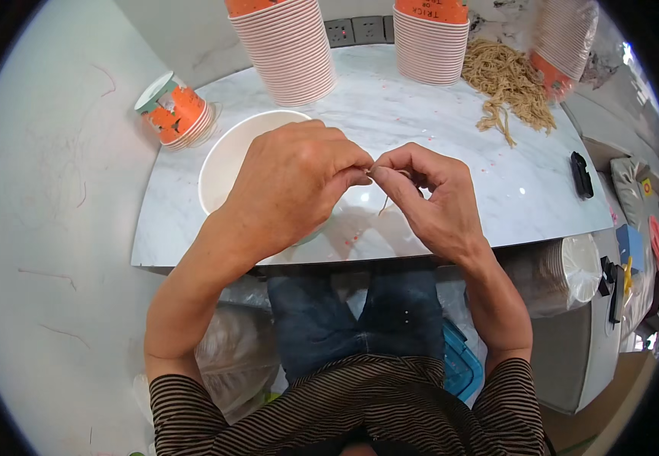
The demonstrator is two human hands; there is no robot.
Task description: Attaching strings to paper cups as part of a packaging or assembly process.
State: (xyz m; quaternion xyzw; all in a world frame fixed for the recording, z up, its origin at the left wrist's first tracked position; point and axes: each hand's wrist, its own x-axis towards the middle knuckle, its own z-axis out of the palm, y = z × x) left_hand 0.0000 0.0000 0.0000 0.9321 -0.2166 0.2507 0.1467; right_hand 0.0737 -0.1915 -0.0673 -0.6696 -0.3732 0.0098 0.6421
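Note:
Over the middle of the table, my left hand (pixel 287 171) and my right hand (pixel 439 201) meet fingertip to fingertip. Both are closed, thumb against forefinger, on a thin tan cord (pixel 383 204). A short end of it dangles below my right fingers; the rest is mostly hidden in the grip. Behind and partly under my left hand is a large white paper bucket (pixel 219 163), its round rim showing. Something pale green peeks out beneath my left wrist, too covered to make out.
Tall stacks of orange-and-white paper buckets (pixel 287 57) (pixel 432 49) stand at the back. A tan cord heap (pixel 508 80) lies far right, near a wrapped bucket stack (pixel 565 45). A smaller bucket stack (pixel 177 114) leans at left. A black object (pixel 581 175) lies near the marbled table's (pixel 527 182) right edge.

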